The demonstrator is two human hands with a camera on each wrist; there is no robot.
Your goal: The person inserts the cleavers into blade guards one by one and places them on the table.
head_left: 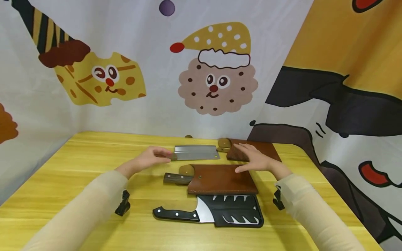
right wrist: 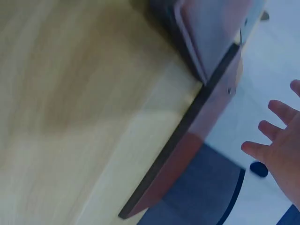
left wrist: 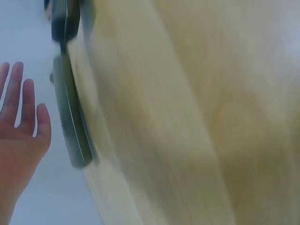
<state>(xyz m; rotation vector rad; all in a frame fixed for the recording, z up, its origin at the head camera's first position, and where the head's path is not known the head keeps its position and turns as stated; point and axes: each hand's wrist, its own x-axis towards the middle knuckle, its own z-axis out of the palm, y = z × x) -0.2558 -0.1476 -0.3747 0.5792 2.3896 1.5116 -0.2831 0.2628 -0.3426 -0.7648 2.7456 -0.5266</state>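
A bare cleaver [head_left: 197,152] lies near the back of the table, blade to the right. My left hand [head_left: 150,158] is at its handle end, fingertips overlapping the handle in the head view. The left wrist view shows that hand [left wrist: 21,122] with straight, separated fingers beside a long handle [left wrist: 72,112], not wrapped round it. My right hand [head_left: 255,158] reaches over the right side, fingers spread, between a cleaver in a brown leather sheath [head_left: 223,179] and a second brown sheath [head_left: 265,148] behind. In the right wrist view this hand [right wrist: 281,140] holds nothing.
Closest to me lies a black-handled cleaver [head_left: 176,214] in a black guard [head_left: 237,211] with white tooth-like markings. The wooden table [head_left: 94,195] ends at a cartoon-printed cloth [head_left: 150,118] behind and on both sides.
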